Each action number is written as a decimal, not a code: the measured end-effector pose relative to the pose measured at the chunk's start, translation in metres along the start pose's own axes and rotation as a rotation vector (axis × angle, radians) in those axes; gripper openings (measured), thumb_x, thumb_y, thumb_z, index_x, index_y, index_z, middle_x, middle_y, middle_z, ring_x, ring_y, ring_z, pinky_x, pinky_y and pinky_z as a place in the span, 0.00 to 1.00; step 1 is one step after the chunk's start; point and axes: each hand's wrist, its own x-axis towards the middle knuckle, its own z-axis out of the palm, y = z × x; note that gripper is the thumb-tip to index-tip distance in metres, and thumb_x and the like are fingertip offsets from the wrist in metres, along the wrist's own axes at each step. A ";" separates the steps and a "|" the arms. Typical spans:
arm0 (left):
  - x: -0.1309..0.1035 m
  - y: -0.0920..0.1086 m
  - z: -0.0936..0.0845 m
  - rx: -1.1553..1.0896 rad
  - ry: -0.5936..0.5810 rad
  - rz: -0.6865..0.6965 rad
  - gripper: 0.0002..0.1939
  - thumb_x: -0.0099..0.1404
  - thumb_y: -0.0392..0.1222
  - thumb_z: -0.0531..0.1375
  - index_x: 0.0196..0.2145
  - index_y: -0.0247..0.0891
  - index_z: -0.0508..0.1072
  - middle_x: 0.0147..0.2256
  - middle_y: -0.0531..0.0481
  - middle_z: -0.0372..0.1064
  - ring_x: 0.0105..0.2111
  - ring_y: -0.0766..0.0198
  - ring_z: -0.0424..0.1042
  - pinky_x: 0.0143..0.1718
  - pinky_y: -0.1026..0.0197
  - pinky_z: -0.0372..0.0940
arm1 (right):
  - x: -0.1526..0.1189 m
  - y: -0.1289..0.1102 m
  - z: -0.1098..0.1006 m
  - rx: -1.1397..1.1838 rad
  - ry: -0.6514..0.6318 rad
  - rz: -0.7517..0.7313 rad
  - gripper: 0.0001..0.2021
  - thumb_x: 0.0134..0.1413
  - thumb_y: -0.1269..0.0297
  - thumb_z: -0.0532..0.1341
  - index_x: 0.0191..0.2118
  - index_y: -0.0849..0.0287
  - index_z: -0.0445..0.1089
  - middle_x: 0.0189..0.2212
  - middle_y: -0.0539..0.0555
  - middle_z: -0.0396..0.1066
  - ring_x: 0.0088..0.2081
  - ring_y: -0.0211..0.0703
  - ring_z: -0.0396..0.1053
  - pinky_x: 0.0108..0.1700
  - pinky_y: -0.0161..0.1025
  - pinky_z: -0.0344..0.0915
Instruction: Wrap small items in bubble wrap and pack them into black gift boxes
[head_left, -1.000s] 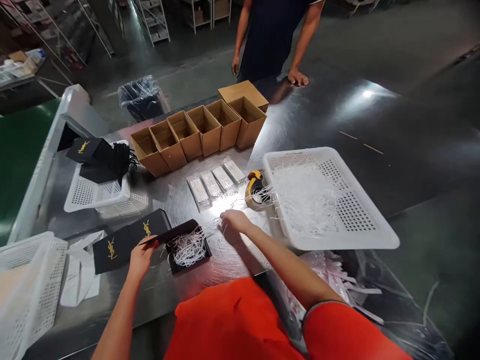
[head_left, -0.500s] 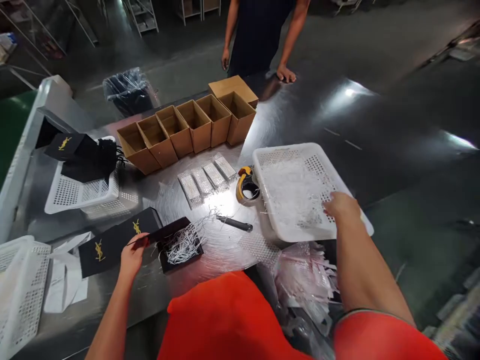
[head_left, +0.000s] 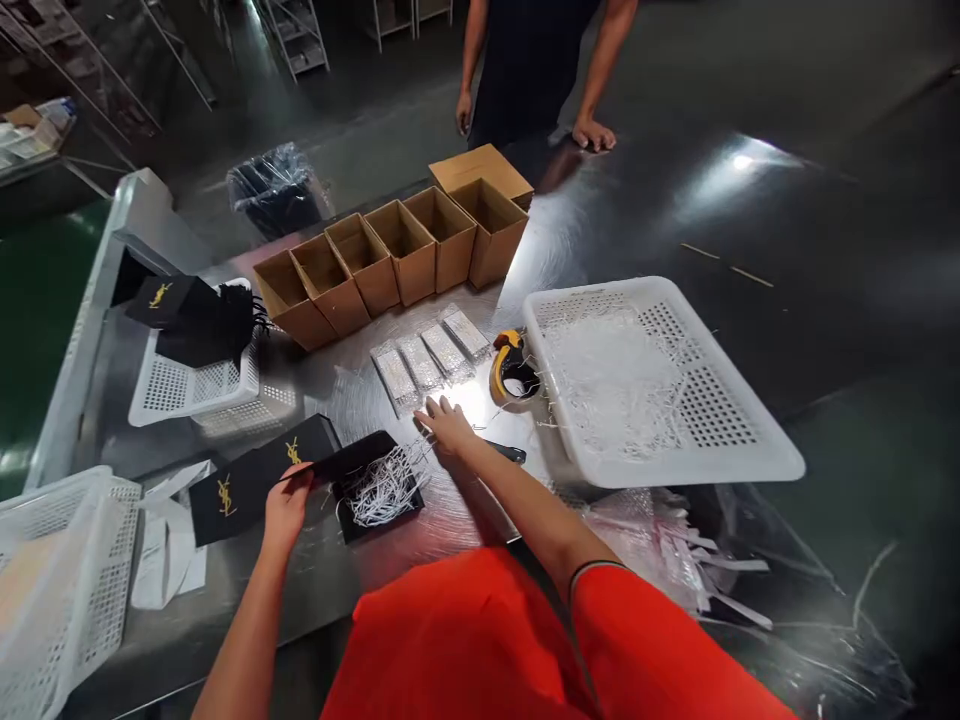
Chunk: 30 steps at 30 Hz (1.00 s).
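My left hand [head_left: 287, 508] grips the raised lid of a black box [head_left: 381, 500] filled with white paper shreds. My right hand [head_left: 448, 428] is over the metal table, fingers spread, just below several bubble-wrapped packets [head_left: 431, 358]; nothing shows in it. A dark cutter-like tool [head_left: 507, 452] lies partly behind my right forearm. Closed black boxes with gold logos [head_left: 225, 496] lie left of the open one. A tape dispenser [head_left: 514, 375] stands between the packets and a white basket [head_left: 761, 462] holding shreds.
Open brown cartons [head_left: 401, 245] stand in a row at the back. Another white basket [head_left: 184, 390] holds black items at left, and one [head_left: 112, 560] is at lower left. Plastic bags [head_left: 645, 535] lie near my right arm. A person [head_left: 532, 60] leans on the table beyond.
My right hand has moved left from the shreds basket to beside the packets. My left hand still holds the box lid. The view has shifted slightly.
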 end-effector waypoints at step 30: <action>0.001 -0.008 0.012 -0.049 0.061 -0.001 0.25 0.49 0.63 0.64 0.32 0.36 0.76 0.27 0.46 0.75 0.29 0.55 0.76 0.35 0.53 0.70 | -0.032 -0.132 0.048 0.121 0.066 -0.275 0.07 0.55 0.76 0.60 0.37 0.64 0.75 0.42 0.65 0.74 0.47 0.54 0.70 0.49 0.46 0.67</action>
